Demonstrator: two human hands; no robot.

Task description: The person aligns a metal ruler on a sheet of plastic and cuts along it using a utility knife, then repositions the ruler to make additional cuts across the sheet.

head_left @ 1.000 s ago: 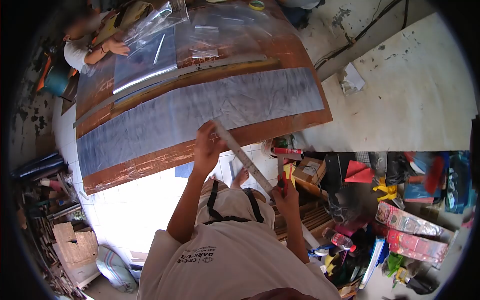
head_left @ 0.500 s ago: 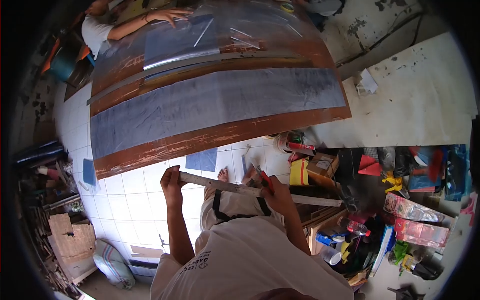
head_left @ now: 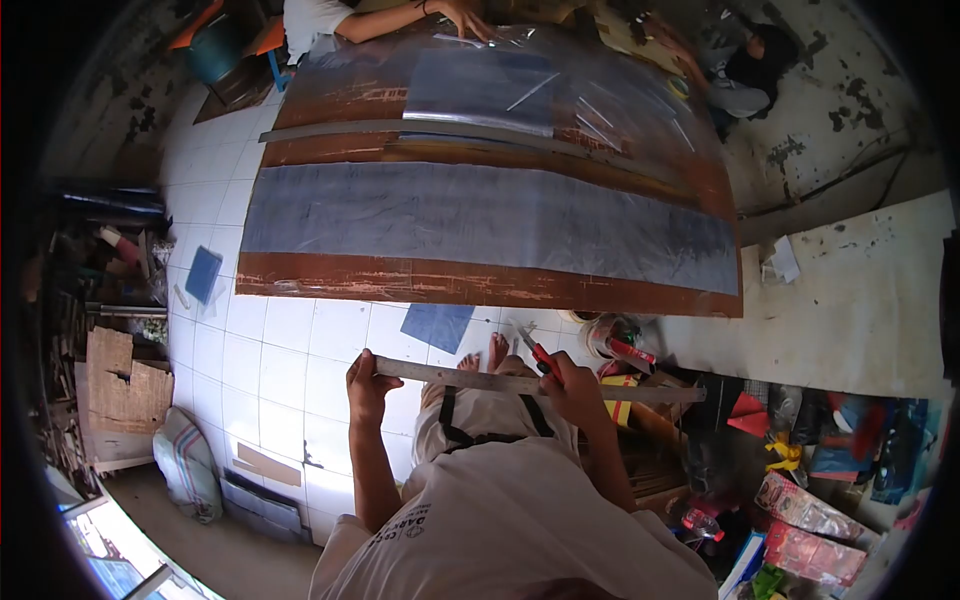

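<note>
A long, flat metal ruler (head_left: 470, 379) lies level across the front of my body. At its left end, my left hand (head_left: 368, 388) is closed around it with the thumb on top. My right hand (head_left: 572, 392) grips the ruler right of its middle, and its far end sticks out beyond that hand. The same hand holds a red-handled cutter (head_left: 545, 357) with its pale blade pointing up and away; the exact blade type is hard to make out. Beyond my hands, a long strip of bluish-grey plastic sheet (head_left: 480, 215) lies flat on the brown worktable (head_left: 480, 287).
Another long metal straightedge (head_left: 340, 128) crosses the table. Behind it lie a folded sheet (head_left: 480, 85) and loose clear strips. One co-worker's hand (head_left: 465, 18) rests at the far left edge; another person (head_left: 745, 80) sits far right. Clutter (head_left: 800, 480) fills the right side.
My view has turned, so the table now sits squarer and further right. The ruler stays in both hands and has come nearly level. The far-left co-worker's hand is now bent over clear material.
</note>
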